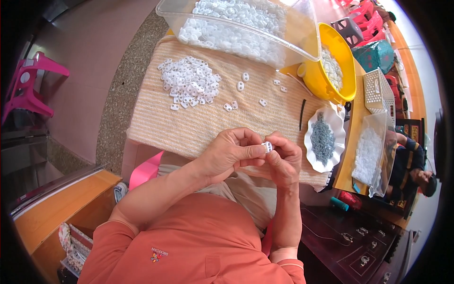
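Head cam: L hand (231,152) & R hand (286,162) fingers clamped on sm wht part (268,146); wht pcs pile (190,81) 10 o'clock of hands, wavy dish (310,142) 3 o'clock.

Cloth (222,120): beige, runs in paler stripes. Piled pieces (191,81): white. Held piece (268,146): white; its holes show dark. Large bin (302,33): clear; its contents (231,33) are white. Basin (314,81): plain yellow. Dish (322,166): white. Metal bits (323,142): blue-grey. Thin strip (302,114): black. Shirt (194,236): orange-red, carries a small emblem (154,257). Trousers (248,196): khaki. Low stool (33,90): magenta. Floor border (130,71): speckled grey-brown. Basket (376,90): white, dotted with rows of holes.
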The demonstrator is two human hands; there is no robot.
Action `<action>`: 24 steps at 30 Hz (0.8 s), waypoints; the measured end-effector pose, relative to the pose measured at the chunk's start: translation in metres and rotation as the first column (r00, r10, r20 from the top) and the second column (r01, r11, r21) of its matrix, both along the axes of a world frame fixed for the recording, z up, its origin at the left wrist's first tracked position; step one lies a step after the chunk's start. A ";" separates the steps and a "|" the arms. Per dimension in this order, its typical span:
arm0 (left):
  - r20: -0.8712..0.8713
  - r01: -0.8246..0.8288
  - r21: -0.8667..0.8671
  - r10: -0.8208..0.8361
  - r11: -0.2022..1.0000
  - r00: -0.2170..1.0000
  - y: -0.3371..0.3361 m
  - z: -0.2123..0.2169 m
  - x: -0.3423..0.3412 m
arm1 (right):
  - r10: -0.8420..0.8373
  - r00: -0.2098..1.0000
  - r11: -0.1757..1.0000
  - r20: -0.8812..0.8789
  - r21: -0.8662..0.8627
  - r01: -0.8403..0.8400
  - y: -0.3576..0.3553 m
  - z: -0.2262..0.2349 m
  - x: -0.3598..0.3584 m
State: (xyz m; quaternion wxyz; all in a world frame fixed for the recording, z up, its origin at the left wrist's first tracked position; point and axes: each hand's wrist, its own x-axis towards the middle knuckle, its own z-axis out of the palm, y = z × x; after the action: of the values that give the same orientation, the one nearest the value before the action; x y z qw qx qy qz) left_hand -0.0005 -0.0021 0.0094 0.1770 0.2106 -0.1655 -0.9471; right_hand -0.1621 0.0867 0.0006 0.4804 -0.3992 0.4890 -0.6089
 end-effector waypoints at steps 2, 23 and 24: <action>0.006 0.004 0.004 -0.004 1.000 1.000 0.000 0.000 0.001 | -0.002 1.000 1.000 0.030 -0.005 0.002 -0.001 0.003 0.003; -0.033 0.018 -0.084 -0.021 0.996 0.999 0.003 0.002 0.000 | 0.070 0.964 0.997 -0.256 -0.014 -0.076 -0.003 0.019 0.002; -0.024 0.031 -0.088 -0.033 0.996 0.999 0.003 0.002 0.000 | 0.092 0.973 0.996 -0.214 0.034 -0.086 -0.002 0.021 0.001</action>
State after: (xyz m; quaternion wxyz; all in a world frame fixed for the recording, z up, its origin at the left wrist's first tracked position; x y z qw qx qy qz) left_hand -0.0005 0.0006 0.0112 0.1727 0.1880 -0.2079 -0.9442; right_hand -0.1613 0.0845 0.0212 0.4564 -0.4783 0.5272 -0.5339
